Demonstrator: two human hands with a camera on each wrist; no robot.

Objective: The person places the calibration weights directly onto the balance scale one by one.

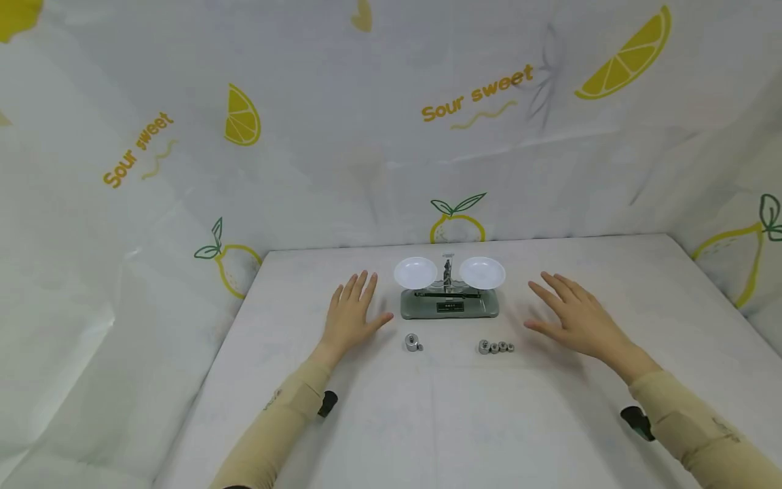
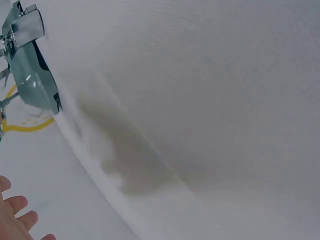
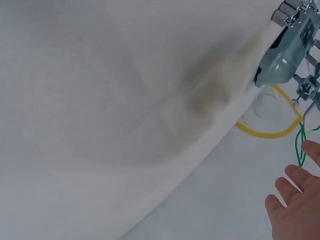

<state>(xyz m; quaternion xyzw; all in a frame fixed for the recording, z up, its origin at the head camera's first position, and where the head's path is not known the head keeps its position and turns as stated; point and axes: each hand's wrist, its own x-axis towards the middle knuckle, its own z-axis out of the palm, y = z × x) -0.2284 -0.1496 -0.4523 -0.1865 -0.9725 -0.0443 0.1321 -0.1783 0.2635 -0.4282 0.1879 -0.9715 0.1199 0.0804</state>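
A grey-green balance scale [image 1: 450, 309] with two white pans stands toward the back of the table. In the head view my left hand [image 1: 350, 316] is just left of it, fingers spread and holding nothing. On the other side my right hand [image 1: 574, 316] is likewise spread, some way from the scale's right end. Two metal weights [image 1: 412, 342], one large and one tiny, sit in front of the left pan. Several more weights [image 1: 496, 347] line up in front of the right pan. Both wrist views show part of the scale base [image 2: 35, 80] and loose fingers.
The white table [image 1: 427, 421] ends at the back against a hanging white cloth [image 1: 342, 149] printed with lemons, which also runs along both sides. Black pieces [image 1: 328, 404] show at the undersides of both sleeves.
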